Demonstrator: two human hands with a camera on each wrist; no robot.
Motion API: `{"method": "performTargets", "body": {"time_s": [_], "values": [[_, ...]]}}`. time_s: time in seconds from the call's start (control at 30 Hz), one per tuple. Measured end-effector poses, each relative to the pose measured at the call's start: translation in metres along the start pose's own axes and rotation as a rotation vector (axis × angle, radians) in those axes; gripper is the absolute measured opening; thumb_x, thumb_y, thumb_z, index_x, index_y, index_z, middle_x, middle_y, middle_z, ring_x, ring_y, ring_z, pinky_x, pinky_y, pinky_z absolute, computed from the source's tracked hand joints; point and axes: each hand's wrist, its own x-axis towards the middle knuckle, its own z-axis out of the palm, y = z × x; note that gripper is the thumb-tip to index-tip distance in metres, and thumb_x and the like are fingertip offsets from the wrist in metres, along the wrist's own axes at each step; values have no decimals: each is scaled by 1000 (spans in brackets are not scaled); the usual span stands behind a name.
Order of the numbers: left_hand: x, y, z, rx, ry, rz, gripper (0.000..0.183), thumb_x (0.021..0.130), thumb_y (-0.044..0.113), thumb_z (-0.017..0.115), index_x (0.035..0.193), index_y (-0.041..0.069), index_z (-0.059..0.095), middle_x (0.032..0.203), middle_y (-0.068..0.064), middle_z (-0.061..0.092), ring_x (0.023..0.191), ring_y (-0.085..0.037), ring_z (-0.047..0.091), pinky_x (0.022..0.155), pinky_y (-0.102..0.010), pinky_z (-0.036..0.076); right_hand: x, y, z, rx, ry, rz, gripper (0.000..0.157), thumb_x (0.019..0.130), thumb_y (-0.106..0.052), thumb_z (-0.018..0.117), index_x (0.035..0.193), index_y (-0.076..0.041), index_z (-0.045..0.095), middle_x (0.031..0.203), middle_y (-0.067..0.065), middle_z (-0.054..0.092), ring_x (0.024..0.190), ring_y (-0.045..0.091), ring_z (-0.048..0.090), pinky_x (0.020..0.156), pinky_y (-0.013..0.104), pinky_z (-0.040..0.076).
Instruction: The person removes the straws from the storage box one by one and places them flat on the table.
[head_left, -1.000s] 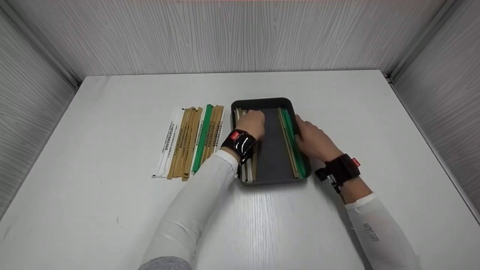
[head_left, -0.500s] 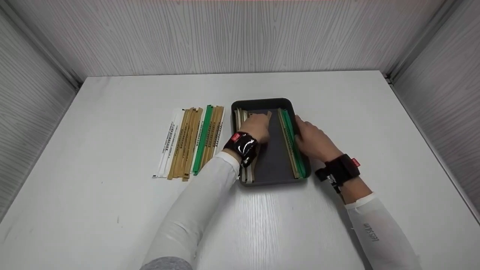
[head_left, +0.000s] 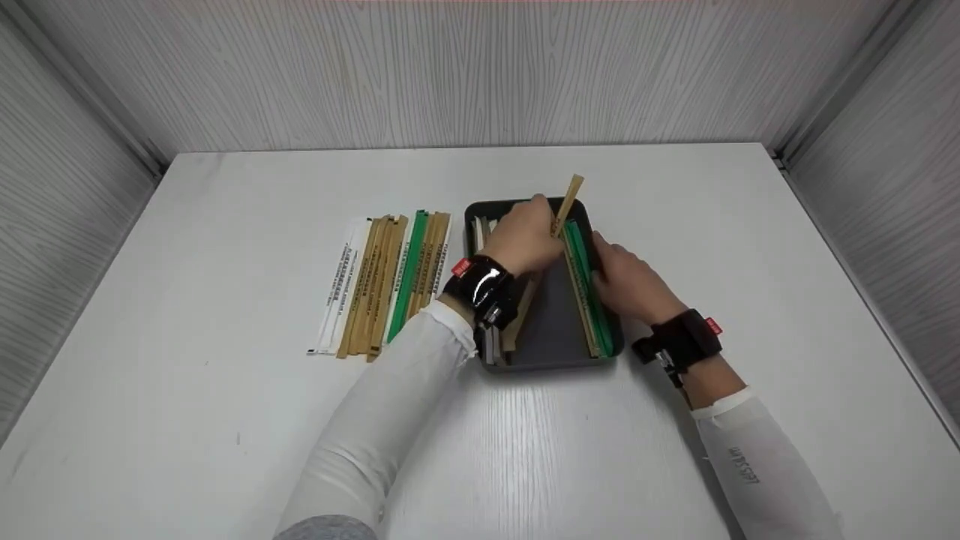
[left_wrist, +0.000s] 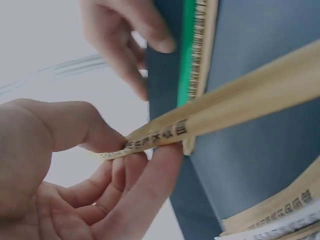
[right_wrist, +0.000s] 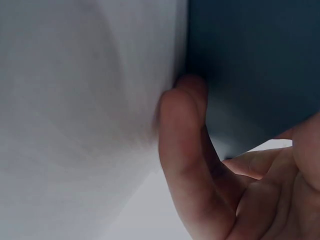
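Observation:
My left hand (head_left: 526,234) is over the dark grey tray (head_left: 551,364) and pinches a brown paper-wrapped straw (head_left: 568,204) between thumb and fingers. The held straw (left_wrist: 250,107) slants, its upper end above the tray's far rim and its lower end near the front left. Printed characters show on its wrapper beside the fingertips. Against the tray's outer right wall rests my right hand (head_left: 634,281), its fingers (right_wrist: 180,130) mostly straight along the side. Green wrapped straws (head_left: 592,296) and a brown one line the tray's right side. White and brown straws (head_left: 491,349) lie along its left side, partly hidden.
To the tray's left, a row of wrapped straws lies on the white table (head_left: 187,300): white straws (head_left: 337,292), brown straws (head_left: 373,289) and a green straw (head_left: 409,274). Grey wood-grain panels (head_left: 472,75) stand behind and at both sides.
My left hand has moved from the tray's left side up and to the right, lifting the brown wrapped straw, which now slants above the far rim. The right hand has stayed at the wall.

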Motion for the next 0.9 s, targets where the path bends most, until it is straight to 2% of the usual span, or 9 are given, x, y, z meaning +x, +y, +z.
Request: {"method": "performTargets", "body": {"time_s": [0.3, 0.57, 0.8, 0.9], "values": [[-10, 8, -28, -144, 93, 91, 27, 98, 12, 61, 123, 1, 56, 110, -10, 62, 94, -20, 61, 76, -28, 50, 0, 1, 0, -1, 0, -9, 63, 108, -10, 42, 162, 7, 16, 144, 36, 50, 117, 43, 60, 97, 56, 50], [-22, 2, -54, -302, 176, 119, 32, 103, 13, 56, 132, 1, 53, 117, -12, 62, 91, -19, 60, 73, -28, 50, -1, 2, -1, 8, -1, 10, 64, 108, -11, 43, 162, 6, 15, 142, 34, 51, 112, 41, 60, 96, 55, 51], [-30, -11, -69, -526, 235, 136, 32, 103, 8, 55, 134, 0, 50, 115, -12, 56, 89, -20, 64, 73, -35, 60, -1, 2, 0, 19, 0, 13, 64, 108, -12, 44, 163, 5, 15, 141, 33, 52, 112, 40, 60, 96, 54, 51], [-34, -21, -76, -560, 281, 123, 31, 102, 6, 56, 132, 0, 51, 112, -11, 55, 90, -20, 64, 71, -37, 61, -1, 1, 0, 25, -8, 11, 64, 108, -12, 43, 163, 5, 14, 143, 34, 50, 114, 40, 60, 97, 55, 51]]}}
